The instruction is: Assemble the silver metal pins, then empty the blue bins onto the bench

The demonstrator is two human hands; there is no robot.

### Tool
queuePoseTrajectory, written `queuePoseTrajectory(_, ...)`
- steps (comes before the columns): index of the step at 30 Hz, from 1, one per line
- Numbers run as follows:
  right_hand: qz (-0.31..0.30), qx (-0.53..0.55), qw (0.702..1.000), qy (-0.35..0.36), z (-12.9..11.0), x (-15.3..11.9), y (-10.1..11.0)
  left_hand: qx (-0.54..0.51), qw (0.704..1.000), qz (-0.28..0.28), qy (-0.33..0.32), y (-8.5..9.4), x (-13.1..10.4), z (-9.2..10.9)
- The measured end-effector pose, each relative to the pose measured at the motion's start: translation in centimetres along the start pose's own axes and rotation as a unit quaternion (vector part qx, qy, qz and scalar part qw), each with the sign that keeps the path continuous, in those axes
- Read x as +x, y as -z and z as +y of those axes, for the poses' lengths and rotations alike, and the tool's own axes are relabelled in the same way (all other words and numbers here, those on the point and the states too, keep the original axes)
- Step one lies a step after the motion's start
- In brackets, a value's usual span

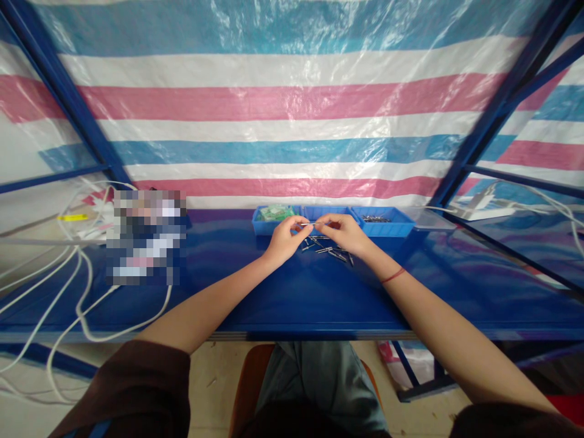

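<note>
"Brown sleeves (150, 383) are framing the near edge; what is lying between them?"

"Grey-blue trousers (319, 377) are covering the legs, and an orange-brown chair (244, 377) is showing at either side. A thin red band (393, 275) is encircling the right forearm, over the blue table (205, 243)."

"And beyond the forearms?"

"Several loose metal pieces (338, 254) are lying on the tabletop at differing angles, mostly just in front of the right hand (347, 234)."

"What are the hands doing?"

"The left hand (283, 238) and the right hand are pinching a slim metal piece (308, 224) between their fingertips. It is lying nearly level, above the tabletop and in front of the bins."

"Which containers are standing behind?"

"Three blue bins are standing side by side. The left bin (267, 228) is holding green material (276, 212); the right bin (387, 230) is holding more small metal parts (375, 219). The hands are partly hiding the middle bin (331, 213), so its contents are escaping identification."

"What is closing the view?"

"A striped plastic sheet (292, 103), in blue, white and red, is hanging behind the table."
</note>
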State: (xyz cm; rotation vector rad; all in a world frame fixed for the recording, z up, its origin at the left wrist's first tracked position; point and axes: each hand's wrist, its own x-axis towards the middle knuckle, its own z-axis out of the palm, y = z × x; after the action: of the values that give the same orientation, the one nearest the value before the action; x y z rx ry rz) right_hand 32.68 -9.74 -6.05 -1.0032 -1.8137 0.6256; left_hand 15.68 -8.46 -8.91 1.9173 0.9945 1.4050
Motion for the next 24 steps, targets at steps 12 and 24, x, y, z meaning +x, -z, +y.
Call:
queuePoseTrajectory(12, 0.362, -0.219, 0.896, -0.136, 5.6, 0.2, 10.2, 0.341, 0.921, -0.176, -0.073, 0.9, -1.1, 0.9)
queuePoseTrajectory(24, -0.01, -0.091, 0.994, -0.052, 1.2, 0.4, 4.6, 0.188, 0.974, -0.111, -0.053, 0.7, -0.5, 0.2)
